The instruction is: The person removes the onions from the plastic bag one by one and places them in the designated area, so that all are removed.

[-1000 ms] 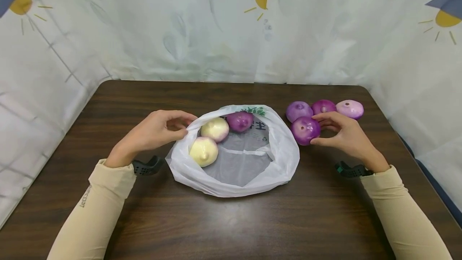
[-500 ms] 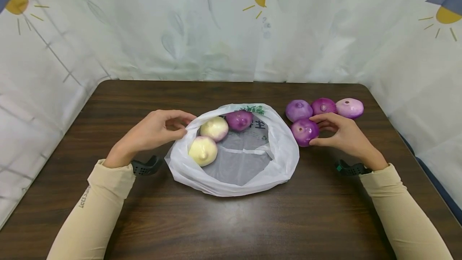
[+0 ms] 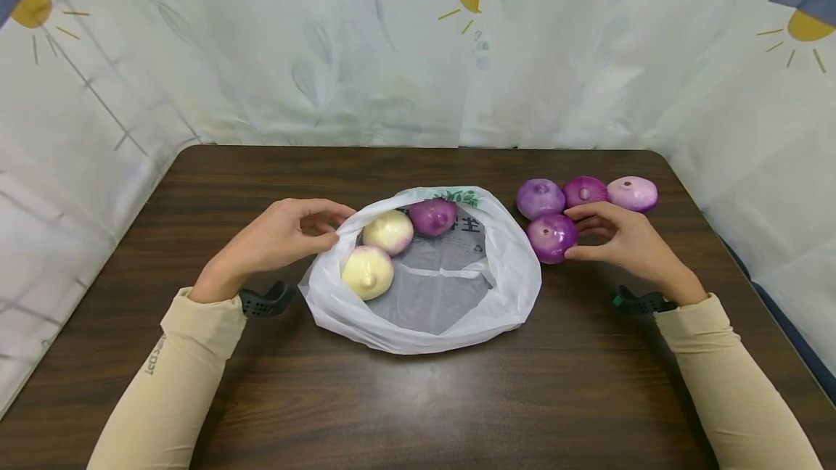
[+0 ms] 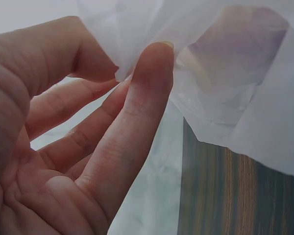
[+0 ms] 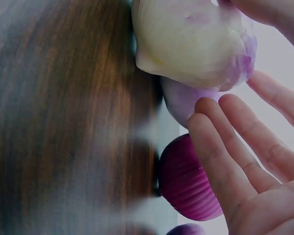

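A white plastic bag [image 3: 519,281] lies on the table with its mouth spread wide. Inside it are two pale peeled onions [image 3: 367,273] and a purple onion [image 3: 434,217]. At the bag's left rim, my left hand [image 3: 277,238] pinches the plastic between thumb and a finger, as the left wrist view confirms. My right hand [image 3: 623,241] holds a red onion [image 3: 551,239] just right of the bag, thumb on the near side and a finger on the far side. In the right wrist view this onion [image 5: 186,44] shows a pale underside; its other fingers stay extended beside it.
Three more red onions sit in a row behind the held one: a left one [image 3: 540,198], a middle one [image 3: 584,192] and a paler right one [image 3: 632,194]. The dark wooden table [image 3: 418,412] ends at a white printed curtain [image 3: 261,56].
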{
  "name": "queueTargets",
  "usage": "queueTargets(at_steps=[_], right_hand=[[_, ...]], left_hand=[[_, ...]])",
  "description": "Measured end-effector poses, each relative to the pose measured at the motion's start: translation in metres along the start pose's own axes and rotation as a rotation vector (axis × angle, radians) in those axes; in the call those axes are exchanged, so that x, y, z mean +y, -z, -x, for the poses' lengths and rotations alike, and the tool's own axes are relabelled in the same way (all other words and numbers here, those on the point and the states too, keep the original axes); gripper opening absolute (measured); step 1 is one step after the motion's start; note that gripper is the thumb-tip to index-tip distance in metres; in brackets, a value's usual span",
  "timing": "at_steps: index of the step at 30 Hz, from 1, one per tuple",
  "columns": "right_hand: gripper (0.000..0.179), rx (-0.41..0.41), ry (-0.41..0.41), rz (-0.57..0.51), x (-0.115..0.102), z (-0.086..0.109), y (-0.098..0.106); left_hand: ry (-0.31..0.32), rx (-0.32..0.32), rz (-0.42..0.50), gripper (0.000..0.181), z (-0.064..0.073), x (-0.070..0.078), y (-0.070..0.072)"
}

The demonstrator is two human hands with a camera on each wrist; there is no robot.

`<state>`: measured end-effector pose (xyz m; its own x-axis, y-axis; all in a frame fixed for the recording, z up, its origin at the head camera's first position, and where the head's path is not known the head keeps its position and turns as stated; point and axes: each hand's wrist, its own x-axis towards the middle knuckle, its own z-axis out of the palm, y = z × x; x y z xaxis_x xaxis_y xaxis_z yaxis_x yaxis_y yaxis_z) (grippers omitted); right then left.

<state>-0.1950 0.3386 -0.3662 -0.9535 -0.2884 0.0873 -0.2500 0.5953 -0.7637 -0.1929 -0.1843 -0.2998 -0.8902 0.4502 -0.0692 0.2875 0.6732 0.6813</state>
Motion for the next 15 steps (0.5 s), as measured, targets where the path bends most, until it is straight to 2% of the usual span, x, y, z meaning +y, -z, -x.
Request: queueTargets(at_steps=[9,15], right_hand=[[0.057,0.017,-0.012,-0.001,-0.005,0.001,0.007],[0.056,0.055,0.022,-0.025,-0.011,0.000,0.007]], left_hand=[[-0.014,0.000,0.000,0.037,-0.001,-0.001,0.000],[-0.007,0.004,-0.009,0.037,-0.001,-0.002,0.000]])
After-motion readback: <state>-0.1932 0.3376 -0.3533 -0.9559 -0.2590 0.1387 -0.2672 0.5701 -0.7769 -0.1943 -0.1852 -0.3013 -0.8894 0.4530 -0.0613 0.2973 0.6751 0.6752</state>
